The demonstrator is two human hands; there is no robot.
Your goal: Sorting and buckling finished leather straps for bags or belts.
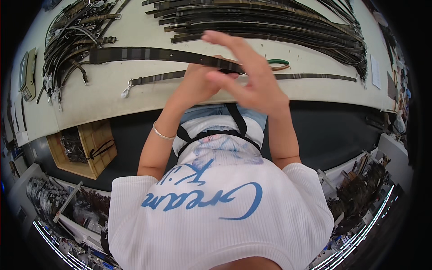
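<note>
1. Your left hand [200,81] is at the near edge of the pale worktable [112,90], its fingers curled closed around the end of a wide dark plaid strap [148,54].
2. That strap runs from your grip out to your left across the tabletop, lying flat and roughly level.
3. Your right hand [252,76] is spread flat with the fingers extended, holding nothing; it lies over the gripped end of the strap, partly covering your left hand.
4. Just nearer you lies a narrower plaid strap [315,77] with a metal clip [126,91] at its left end; it passes under your hands.
5. A green-handled tool [278,62] shows just beyond your right hand.
6. A big fan of dark straps [270,22] lies at the far side, well apart from your hands.
7. A tangle of buckled straps [72,49] is heaped on the far left.
8. Below the table edge on your left stands a wooden box [96,148].
</note>
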